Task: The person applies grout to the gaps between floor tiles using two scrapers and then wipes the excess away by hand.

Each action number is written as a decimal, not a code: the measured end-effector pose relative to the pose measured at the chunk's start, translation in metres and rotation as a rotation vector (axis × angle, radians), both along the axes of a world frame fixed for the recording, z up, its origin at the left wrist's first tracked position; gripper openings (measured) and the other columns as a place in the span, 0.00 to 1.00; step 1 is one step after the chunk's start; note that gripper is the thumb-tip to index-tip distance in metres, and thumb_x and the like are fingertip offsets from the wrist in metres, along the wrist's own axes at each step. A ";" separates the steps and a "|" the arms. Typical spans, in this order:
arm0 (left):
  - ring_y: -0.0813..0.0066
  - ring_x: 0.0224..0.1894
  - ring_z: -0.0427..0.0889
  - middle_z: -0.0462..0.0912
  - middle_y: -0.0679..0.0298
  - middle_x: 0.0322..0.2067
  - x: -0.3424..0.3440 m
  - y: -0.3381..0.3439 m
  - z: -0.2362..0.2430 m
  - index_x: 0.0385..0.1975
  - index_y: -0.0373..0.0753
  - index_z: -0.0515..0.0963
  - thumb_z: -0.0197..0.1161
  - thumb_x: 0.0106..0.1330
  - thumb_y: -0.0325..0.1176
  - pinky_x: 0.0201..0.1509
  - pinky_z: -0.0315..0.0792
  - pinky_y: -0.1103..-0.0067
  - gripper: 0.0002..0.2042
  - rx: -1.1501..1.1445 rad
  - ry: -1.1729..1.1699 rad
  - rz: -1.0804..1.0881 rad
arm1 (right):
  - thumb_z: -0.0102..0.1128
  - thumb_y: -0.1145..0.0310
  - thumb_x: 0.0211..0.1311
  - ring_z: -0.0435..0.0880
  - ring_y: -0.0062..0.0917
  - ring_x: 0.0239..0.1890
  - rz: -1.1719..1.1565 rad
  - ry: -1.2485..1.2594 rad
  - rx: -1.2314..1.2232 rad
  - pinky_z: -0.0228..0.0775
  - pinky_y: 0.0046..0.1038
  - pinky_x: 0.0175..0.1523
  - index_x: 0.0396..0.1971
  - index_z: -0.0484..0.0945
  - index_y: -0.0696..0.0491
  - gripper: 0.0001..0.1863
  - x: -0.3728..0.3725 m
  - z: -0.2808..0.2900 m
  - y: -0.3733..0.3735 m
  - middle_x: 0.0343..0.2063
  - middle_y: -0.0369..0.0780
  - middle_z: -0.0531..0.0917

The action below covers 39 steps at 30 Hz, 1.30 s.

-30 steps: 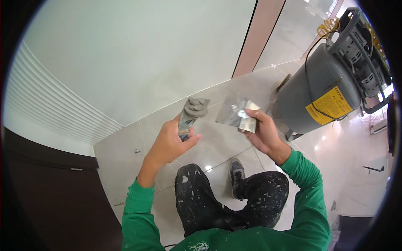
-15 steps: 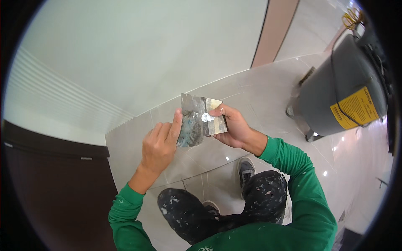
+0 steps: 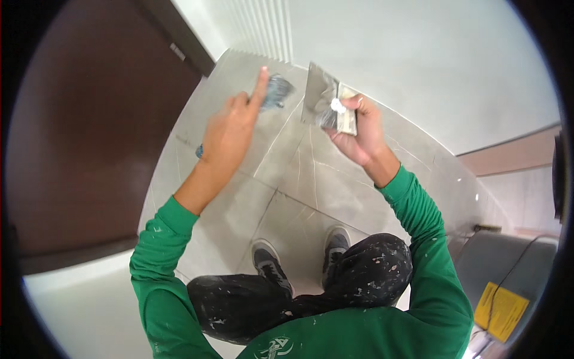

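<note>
My left hand (image 3: 230,134) is closed round a putty knife (image 3: 277,93), its index finger stretched along it. The knife's smeared, dark bluish blade is blurred by motion. A blue bit, seemingly its handle end, shows beside my wrist; the rest of the handle is hidden in my palm. My right hand (image 3: 366,134) grips a wide metal filling blade (image 3: 318,99) by its pale, tape-coloured back edge, thumb on top and fingers beneath. A dab of white paste (image 3: 338,106) sits beside that thumb. The two tools are apart, both held above the floor.
Grey veined tiles (image 3: 287,158) cover the floor around my shoes. A dark brown door (image 3: 101,119) stands at the left, a white wall (image 3: 418,54) ahead with a ribbed panel (image 3: 257,27). At the lower right is a grey bin-like container (image 3: 496,263) with a yellow label and a cable.
My left hand has drawn the putty knife off the wide blade, leftward and away from it. My view has turned left, bringing more of the door in and shifting the grey container lower.
</note>
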<state>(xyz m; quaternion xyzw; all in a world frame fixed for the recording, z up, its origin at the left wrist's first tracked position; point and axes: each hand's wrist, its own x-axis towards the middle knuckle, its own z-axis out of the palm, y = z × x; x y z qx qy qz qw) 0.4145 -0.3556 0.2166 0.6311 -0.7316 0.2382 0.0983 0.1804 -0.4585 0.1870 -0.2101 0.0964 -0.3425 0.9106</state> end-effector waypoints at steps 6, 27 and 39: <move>0.80 0.18 0.72 0.75 0.66 0.22 0.022 0.085 0.002 0.65 0.34 0.70 0.65 0.67 0.40 0.22 0.68 0.82 0.28 0.606 1.363 0.213 | 0.53 0.72 0.59 0.80 0.33 0.52 -0.092 0.074 -0.303 0.71 0.36 0.61 0.57 0.69 0.59 0.24 -0.011 0.049 0.025 0.49 0.42 0.80; 0.83 0.16 0.71 0.80 0.66 0.24 0.027 0.084 -0.025 0.46 0.31 0.81 0.73 0.56 0.26 0.19 0.65 0.83 0.18 1.486 1.902 -0.328 | 0.57 0.81 0.52 0.74 0.35 0.57 -0.151 0.799 -2.273 0.65 0.39 0.60 0.54 0.81 0.47 0.27 -0.043 -0.043 0.019 0.51 0.39 0.78; 0.71 0.46 0.78 0.82 0.57 0.44 0.034 0.075 -0.044 0.53 0.29 0.74 0.78 0.48 0.31 0.55 0.72 0.76 0.31 1.285 1.220 -0.046 | 0.59 0.78 0.51 0.77 0.31 0.51 -0.133 0.596 -2.419 0.65 0.36 0.57 0.45 0.87 0.47 0.20 -0.026 0.048 0.012 0.50 0.32 0.84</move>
